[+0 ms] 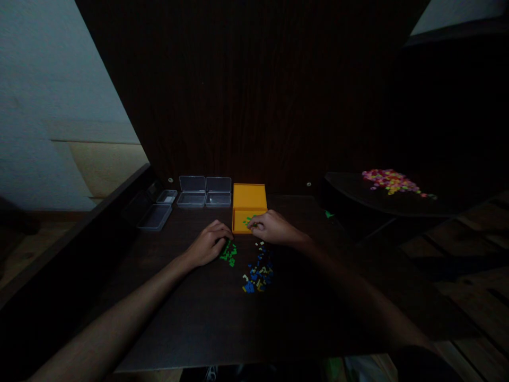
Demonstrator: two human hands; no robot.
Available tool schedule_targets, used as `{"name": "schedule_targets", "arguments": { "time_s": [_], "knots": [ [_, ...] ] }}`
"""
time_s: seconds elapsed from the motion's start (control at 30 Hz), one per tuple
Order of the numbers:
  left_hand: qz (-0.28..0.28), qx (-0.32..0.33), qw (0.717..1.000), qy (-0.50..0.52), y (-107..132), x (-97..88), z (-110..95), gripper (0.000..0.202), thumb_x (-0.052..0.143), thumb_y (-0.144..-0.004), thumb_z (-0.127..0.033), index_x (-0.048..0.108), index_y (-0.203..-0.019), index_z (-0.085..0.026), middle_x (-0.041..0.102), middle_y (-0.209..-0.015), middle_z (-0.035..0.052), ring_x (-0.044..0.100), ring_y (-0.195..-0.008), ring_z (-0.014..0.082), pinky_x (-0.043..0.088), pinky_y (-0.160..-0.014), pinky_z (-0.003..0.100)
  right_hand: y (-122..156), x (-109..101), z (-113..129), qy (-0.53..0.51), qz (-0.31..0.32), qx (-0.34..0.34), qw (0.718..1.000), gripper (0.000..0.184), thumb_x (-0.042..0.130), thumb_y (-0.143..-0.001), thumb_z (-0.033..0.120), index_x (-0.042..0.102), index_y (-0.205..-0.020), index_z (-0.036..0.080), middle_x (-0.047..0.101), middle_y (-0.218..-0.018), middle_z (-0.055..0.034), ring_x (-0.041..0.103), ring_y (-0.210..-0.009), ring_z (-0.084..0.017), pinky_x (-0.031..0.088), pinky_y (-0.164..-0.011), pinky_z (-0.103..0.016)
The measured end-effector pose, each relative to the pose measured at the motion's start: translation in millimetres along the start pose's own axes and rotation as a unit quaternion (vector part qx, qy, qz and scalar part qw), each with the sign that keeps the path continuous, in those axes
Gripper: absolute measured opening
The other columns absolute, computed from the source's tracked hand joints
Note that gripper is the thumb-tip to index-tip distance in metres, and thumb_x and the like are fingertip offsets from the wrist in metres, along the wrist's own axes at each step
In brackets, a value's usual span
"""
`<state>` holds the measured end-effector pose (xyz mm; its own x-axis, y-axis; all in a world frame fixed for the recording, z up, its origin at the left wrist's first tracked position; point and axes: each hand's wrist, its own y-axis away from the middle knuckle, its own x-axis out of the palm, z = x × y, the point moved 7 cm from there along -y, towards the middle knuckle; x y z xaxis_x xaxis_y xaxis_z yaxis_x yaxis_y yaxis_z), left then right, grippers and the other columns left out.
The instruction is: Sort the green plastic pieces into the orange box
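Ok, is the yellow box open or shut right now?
Open: the yellow box has its lid swung back, and green pieces show inside beside the right hand.

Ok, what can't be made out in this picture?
Head view: whether the right hand pinches a piece; too small and dim.
Head view: whether the green pieces continue under the left hand; its fingers block that.
Head view: the count of mixed pieces; too small and dim.
Head view: the left arm beyond the bottom edge, which cuts it off.

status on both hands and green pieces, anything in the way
Right hand over open yellow box, at green pieces. Left hand at green pile. Mixed pile nearby, seemingly not blocking.
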<state>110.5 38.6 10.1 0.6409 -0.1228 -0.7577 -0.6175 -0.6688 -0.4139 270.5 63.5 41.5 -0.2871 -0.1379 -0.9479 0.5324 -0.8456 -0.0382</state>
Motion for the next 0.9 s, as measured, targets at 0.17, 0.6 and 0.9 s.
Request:
{"name": "schedule_targets", "arguments": {
  "time_s": [0.17, 0.6, 0.9],
  "knots": [
    [-0.007, -0.031, 0.999, 0.004, -1, -0.4, 5, 0.028, 0.042, -0.081, -0.005, 0.066, -0.082, -0.018, 0.067, -0.091, 0.0046, 0.057, -0.093, 0.0197, 0.046, -0.086, 0.034, 5, 28, 26, 0.006, 0.077, -0.082, 0.994, 0.026, 0.059, -0.085, 0.025, 0.074, -0.107, 0.024, 0.073, -0.081, -0.0015, 0.061, -0.075, -0.016, 0.037, -0.066, -0.024],
    [-0.012, -0.025, 1.0, 0.01, -1, 0.3, 0, 0.02, 0.052, -0.078, -0.006, 0.066, -0.08, -0.018, 0.065, -0.09, 0.0038, 0.057, -0.089, 0.0189, 0.046, -0.084, 0.033, 7, 43, 35, -0.037, 0.075, -0.113, 0.99, 0.028, 0.062, -0.087, 0.026, 0.069, -0.114, 0.024, 0.059, -0.062, 0.0034, 0.051, -0.061, -0.013, 0.03, -0.059, -0.023],
    [-0.011, -0.024, 1.0, 0.003, -1, -0.1, 1, 0.017, 0.055, -0.079, -0.008, 0.068, -0.082, -0.018, 0.066, -0.091, 0.0046, 0.057, -0.093, 0.0201, 0.047, -0.085, 0.034, 5, 44, 34, -0.038, 0.072, -0.097, 0.992, 0.026, 0.065, -0.085, 0.026, 0.072, -0.111, 0.024, 0.063, -0.065, 0.0022, 0.054, -0.062, -0.013, 0.031, -0.059, -0.022]
  ]
}}
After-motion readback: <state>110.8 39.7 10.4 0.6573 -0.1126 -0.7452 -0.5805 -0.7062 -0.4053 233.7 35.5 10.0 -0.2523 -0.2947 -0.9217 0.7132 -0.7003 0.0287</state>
